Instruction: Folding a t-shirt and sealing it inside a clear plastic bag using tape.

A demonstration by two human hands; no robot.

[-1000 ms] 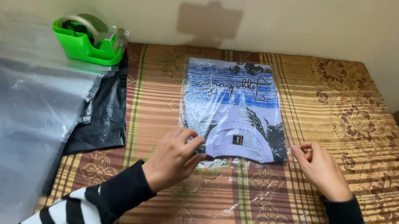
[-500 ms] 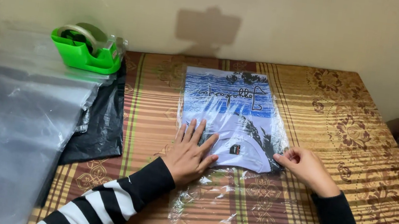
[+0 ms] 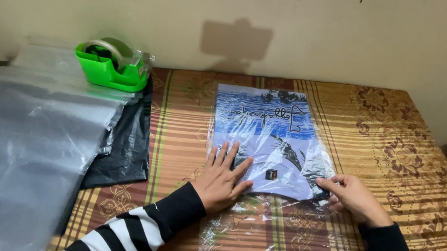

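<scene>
A folded lilac and blue printed shirt lies inside a clear plastic bag on the table. My left hand presses flat on the bag at the shirt's near left corner, fingers spread. At the shirt's near right corner, my right hand pinches the plastic between thumb and fingers. The bag's empty open end stretches toward me past the shirt.
A green tape dispenser stands at the back left. A stack of clear plastic bags lies at the left over a black bag. The table carries a brown patterned striped cloth. A wall runs behind.
My left hand slid forward and flattened on the shirt's near left corner. The right hand moved left onto the bag's right edge at the shirt.
</scene>
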